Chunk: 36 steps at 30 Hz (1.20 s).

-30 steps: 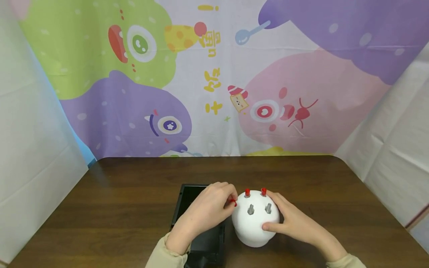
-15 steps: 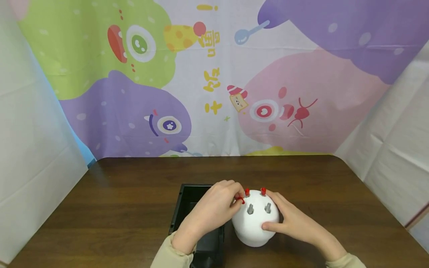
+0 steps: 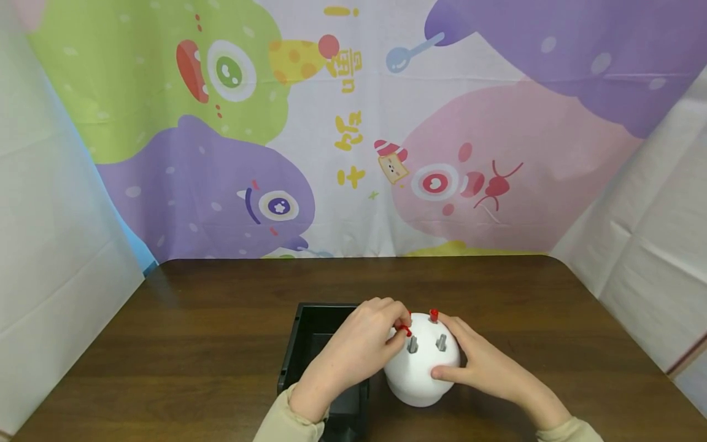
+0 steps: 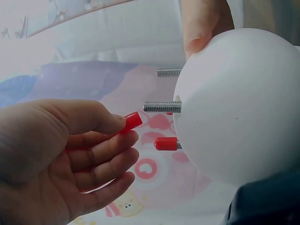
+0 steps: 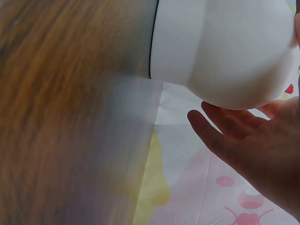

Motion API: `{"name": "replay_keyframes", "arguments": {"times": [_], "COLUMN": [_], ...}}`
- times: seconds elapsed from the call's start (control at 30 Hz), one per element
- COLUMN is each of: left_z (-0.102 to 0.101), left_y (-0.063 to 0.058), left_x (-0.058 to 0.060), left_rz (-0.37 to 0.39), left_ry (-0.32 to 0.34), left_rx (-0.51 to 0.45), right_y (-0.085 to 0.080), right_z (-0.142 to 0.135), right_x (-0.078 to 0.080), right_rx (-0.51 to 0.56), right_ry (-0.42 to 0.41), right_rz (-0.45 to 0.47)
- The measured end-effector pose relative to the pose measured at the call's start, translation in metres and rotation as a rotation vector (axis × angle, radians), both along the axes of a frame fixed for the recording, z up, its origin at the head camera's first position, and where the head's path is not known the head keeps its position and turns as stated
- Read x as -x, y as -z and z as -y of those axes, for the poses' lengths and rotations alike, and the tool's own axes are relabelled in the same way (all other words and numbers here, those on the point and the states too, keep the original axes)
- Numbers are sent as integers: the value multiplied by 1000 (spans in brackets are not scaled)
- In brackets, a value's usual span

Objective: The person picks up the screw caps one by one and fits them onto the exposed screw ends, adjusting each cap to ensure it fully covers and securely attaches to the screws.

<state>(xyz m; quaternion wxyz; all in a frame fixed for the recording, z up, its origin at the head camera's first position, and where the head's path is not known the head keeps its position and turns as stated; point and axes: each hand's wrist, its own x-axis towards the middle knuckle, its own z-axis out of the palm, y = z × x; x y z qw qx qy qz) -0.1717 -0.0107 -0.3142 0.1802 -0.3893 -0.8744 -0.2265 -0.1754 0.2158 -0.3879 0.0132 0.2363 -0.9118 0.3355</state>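
A white rounded body (image 3: 417, 383) with a narrower base stands on the table. Metal threaded studs (image 3: 413, 345) stick out of its top. Red caps cover the far studs, one cap (image 3: 434, 315) in plain sight and the other mostly behind my left hand (image 3: 361, 341). That hand pinches a loose red cap (image 4: 134, 121) between thumb and fingertips. In the left wrist view this cap is just off the tip of a bare stud (image 4: 161, 107). My right hand (image 3: 486, 365) holds the body's right side, thumb on the front and fingers around the back.
A black tray (image 3: 289, 344) lies left of the white body, partly under my left forearm. The dark wooden table (image 3: 166, 368) reaches back to a printed cloth (image 3: 353, 227). White cloth (image 3: 652, 202) hangs at both sides.
My left hand has moved right with the red cap, from the body's left edge to over its top, near the front left stud. The right hand has stayed in place.
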Motion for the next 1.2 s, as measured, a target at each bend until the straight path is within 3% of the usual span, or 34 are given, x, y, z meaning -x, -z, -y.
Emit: {"name": "replay_keyframes", "arguments": {"times": [0.27, 1.2], "left_z": [-4, -12], "left_y": [2, 4], "left_x": [-2, -3], "left_rz": [39, -47], "left_ry": [9, -24], "left_rx": [4, 18], "right_y": [0, 0], "right_z": [0, 0], "right_x": [0, 0], "right_rx": [-2, 6], "right_ry": [4, -9], "right_rz": [26, 21]}}
